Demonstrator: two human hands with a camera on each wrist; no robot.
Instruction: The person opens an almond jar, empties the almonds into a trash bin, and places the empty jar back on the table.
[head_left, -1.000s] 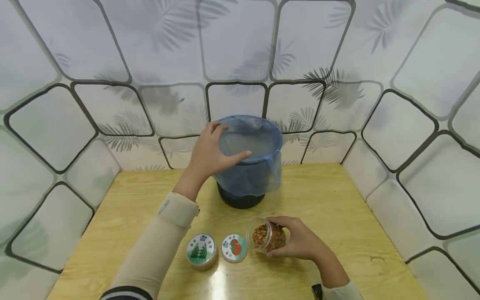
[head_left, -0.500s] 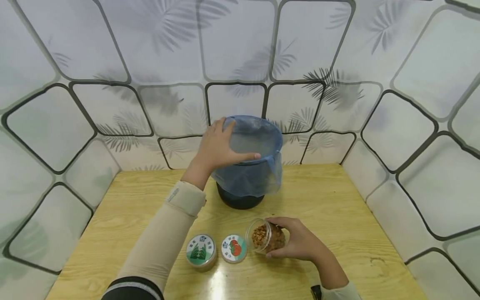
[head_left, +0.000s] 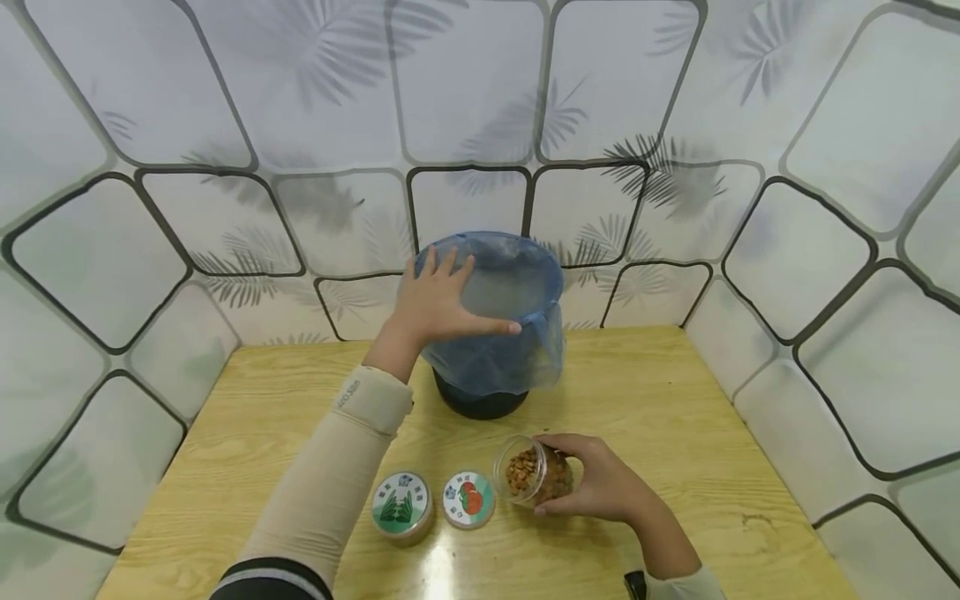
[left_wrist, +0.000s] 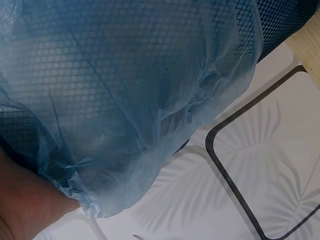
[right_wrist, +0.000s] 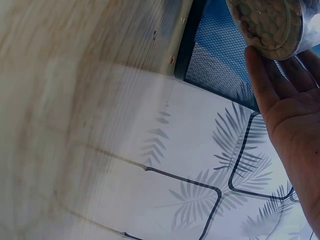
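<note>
At the back of the table stands a dark mesh bin (head_left: 481, 402) lined with a blue plastic bag (head_left: 495, 358), its top folded out over the rim. My left hand (head_left: 429, 307) lies over the bag at the left front of the rim, fingers spread and thumb straight. In the left wrist view the thin plastic (left_wrist: 125, 100) fills most of the picture and part of the hand is hidden. My right hand (head_left: 596, 482) grips a clear jar (head_left: 553, 479) of brown nuts, tipped with its mouth to the left. The right wrist view shows the jar (right_wrist: 267, 25) at the fingertips.
Left of the jar lies a round lid (head_left: 468, 500) with a tomato picture. Farther left stands a closed round container (head_left: 402, 507) with a green vegetable on its lid. A patterned wall (head_left: 337, 217) rises right behind the table (head_left: 675, 433).
My left hand has moved right and slightly down along the bin's rim, its fingers spreading wider. The right hand and the jar have stayed in place.
</note>
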